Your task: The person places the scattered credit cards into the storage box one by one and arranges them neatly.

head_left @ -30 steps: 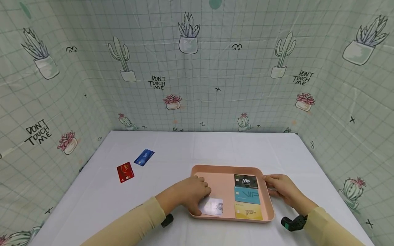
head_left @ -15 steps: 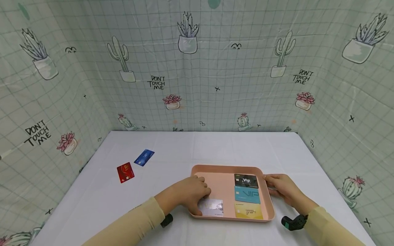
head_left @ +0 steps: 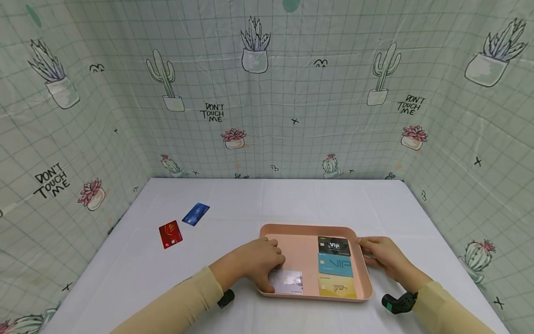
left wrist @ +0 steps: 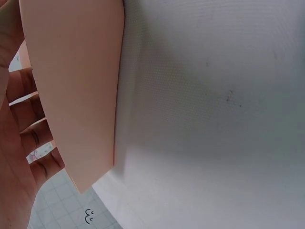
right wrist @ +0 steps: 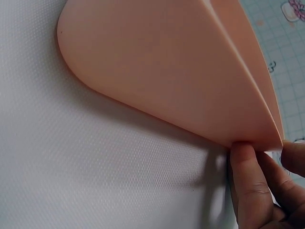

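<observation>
A shallow pink tray (head_left: 298, 248) lies on the white table. My left hand (head_left: 260, 262) hooks bent fingers over the tray's left rim, its thumb beside a silver card (head_left: 289, 282) lying flat in the near left corner. In the left wrist view those fingers pass behind the tray wall (left wrist: 76, 90), so their tips are hidden. Against the opposite rim, my right hand (head_left: 384, 257) pinches the tray between thumb and fingers. Along the right side inside it, a black VIP card (head_left: 333, 246), a teal one (head_left: 335, 265) and a yellow one (head_left: 337, 287) form a column.
To the left of the tray, a red card (head_left: 170, 234) and a blue card (head_left: 195, 214) lie apart on the white tabletop (head_left: 229, 199). A cactus-print cloth (head_left: 296, 93) surrounds the table at the back and both sides.
</observation>
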`<action>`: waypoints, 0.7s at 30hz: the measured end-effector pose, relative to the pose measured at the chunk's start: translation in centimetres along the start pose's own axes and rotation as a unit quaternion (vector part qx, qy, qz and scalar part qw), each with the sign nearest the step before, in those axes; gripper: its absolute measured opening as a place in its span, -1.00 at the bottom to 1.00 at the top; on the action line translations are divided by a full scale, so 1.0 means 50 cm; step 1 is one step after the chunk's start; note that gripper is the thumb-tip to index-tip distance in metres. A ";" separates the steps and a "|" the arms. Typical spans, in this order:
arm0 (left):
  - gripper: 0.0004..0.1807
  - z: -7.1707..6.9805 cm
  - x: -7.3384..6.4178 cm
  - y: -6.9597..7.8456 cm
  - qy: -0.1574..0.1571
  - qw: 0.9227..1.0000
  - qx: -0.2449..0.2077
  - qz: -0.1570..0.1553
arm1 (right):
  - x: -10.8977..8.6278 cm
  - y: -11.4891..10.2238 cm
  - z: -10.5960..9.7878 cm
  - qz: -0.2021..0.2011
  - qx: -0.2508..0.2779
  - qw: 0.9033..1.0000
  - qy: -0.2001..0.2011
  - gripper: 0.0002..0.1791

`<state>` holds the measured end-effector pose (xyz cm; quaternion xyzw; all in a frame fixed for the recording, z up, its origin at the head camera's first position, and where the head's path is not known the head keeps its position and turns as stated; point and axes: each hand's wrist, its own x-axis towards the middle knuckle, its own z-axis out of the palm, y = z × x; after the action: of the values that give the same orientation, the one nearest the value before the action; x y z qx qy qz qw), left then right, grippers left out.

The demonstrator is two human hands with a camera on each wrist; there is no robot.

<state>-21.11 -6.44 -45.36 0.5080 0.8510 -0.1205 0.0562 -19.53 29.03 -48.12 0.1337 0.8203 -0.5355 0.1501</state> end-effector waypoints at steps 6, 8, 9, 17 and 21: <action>-0.50 -0.006 -0.001 -0.006 -0.009 1.000 -0.004 -0.011 | 0.000 0.000 0.001 0.002 -0.002 1.000 0.000 -0.35; -0.50 -0.008 -0.002 -0.010 -0.010 1.000 -0.006 -0.014 | -0.001 0.000 0.003 0.005 -0.001 1.000 0.001 -0.35; -0.50 -0.009 -0.003 -0.012 -0.010 1.000 -0.007 -0.017 | 0.000 0.000 0.003 0.005 -0.002 1.000 0.002 -0.36; -0.54 -0.022 -0.014 -0.031 -0.012 0.998 -0.027 -0.050 | 0.001 -0.001 0.003 0.003 -0.003 1.000 -0.002 -0.34; -0.55 -0.029 -0.019 -0.039 -0.006 0.998 -0.034 -0.059 | 0.002 0.001 0.000 -0.002 -0.004 1.000 -0.004 -0.34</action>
<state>-22.33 -7.75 -43.49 0.4537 0.8829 -0.0977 0.0712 -19.62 29.06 -48.21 0.1289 0.8222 -0.5330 0.1527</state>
